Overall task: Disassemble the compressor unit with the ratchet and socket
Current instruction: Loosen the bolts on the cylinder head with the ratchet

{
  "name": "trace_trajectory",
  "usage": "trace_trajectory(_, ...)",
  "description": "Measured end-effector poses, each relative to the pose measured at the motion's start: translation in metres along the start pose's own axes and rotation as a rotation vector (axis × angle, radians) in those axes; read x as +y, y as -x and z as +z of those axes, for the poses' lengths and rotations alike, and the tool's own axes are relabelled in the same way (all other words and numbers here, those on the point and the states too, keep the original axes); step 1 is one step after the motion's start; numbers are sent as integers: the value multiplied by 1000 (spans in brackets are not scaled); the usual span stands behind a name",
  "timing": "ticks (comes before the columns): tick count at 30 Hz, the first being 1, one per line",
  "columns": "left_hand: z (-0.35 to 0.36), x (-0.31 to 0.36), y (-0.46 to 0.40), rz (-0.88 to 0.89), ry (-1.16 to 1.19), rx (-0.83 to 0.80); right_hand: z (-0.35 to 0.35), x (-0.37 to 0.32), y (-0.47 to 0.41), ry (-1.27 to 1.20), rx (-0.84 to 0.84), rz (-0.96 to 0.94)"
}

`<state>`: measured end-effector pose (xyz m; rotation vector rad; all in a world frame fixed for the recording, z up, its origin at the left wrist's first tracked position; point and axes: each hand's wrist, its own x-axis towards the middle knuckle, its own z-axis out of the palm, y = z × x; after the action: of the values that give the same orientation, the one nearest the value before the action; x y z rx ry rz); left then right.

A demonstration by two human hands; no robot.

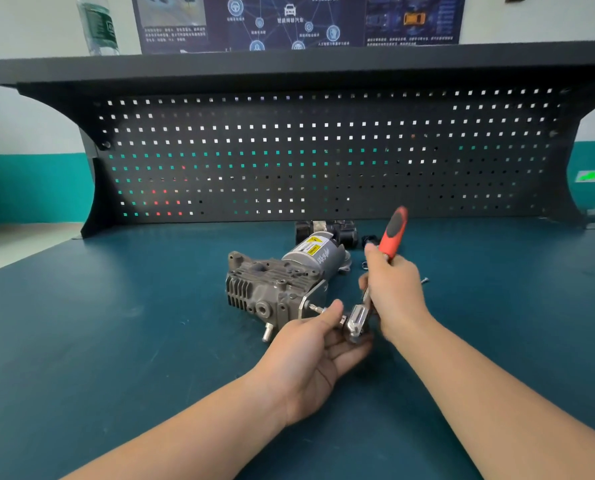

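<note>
One bench (116, 341) with a dark teal top fills most of the view, backed by a black pegboard (324, 150) under a shelf (289, 62). A poster (296, 20) hangs on the wall above, and a clear bottle (98, 24) stands on the shelf at the left.

Near the middle of the bench lies the compressor (275, 285), a grey cast body with cooling fins at its left end and a cylindrical motor with a yellow warning label angling away toward the pegboard. Behind it, close to the pegboard, sit some dark parts (327, 230), too blurred to identify.

The right hand (395, 289) is wrapped around the ratchet (389, 244), gripping low on its red and black handle, which tilts up and away. The ratchet's chrome head sits below that hand, just right of the compressor's near end. The left hand (310, 344), palm up with fingers loosely curled under the head, pinches the socket (327, 311) between thumb and fingers where it meets the compressor's bracket.

A small screw (424, 280) lies on the bench just right of the right hand.
</note>
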<state>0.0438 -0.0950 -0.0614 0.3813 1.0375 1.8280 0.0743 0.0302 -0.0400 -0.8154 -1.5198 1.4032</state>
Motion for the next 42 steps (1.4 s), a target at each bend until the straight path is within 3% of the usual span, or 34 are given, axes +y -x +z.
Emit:
trace_trajectory(3, 1, 1, 1, 7, 33, 8, 2, -11, 17, 44, 75, -547)
trace_trajectory(6, 3, 0, 4, 38, 30, 5, 3, -16, 37, 140, 22, -1097)
trace_trajectory(9, 8, -1, 6, 54, -18, 22, 3, -10, 42, 210, 8, -1324)
trace_trajectory(13, 16, -1, 0, 18, 35, 175, 0, -9, 33, 129, 98, -1168)
trace_trajectory(17, 14, -4, 1, 35, 47, 152, 2, -9, 32, 22, 24, -989)
trace_trajectory(20, 10, -6, 0, 14, 56, 170, 6, -9, 19, 48, 49, -637)
trace_trajectory(22, 10, -6, 0, 14, 52, 186, 4, -6, 3, 135, 67, -290)
trace_trajectory(24, 11, -6, 1, 24, 60, 172, 1, -1, -4, 63, -11, 103)
trace_trajectory(26, 12, -6, 3, 39, 60, 164, 2, 1, -1, -23, -52, 251)
trace_trajectory(28, 11, -5, 1, 47, 55, 181, 4, -1, 4, -6, 4, 14)
trace_trajectory(30, 10, -4, 0, 43, 42, 181, 3, -10, 14, 74, 75, -446)
trace_trajectory(33, 8, -2, 1, 48, 3, 136, 0, -14, 33, 157, 26, -1101)
trace_trajectory(35, 7, -2, 1, 49, -14, 122, 1, -7, 38, 191, -9, -1250)
trace_trajectory(37, 7, -2, 0, 47, -7, 141, 3, -9, 30, 120, 13, -1043)
trace_trajectory(39, 8, -2, -1, 46, -7, 166, 3, -11, 16, 112, 63, -621)
trace_trajectory(42, 8, -2, 0, 41, -16, 164, 0, 0, -2, 14, -19, 119)
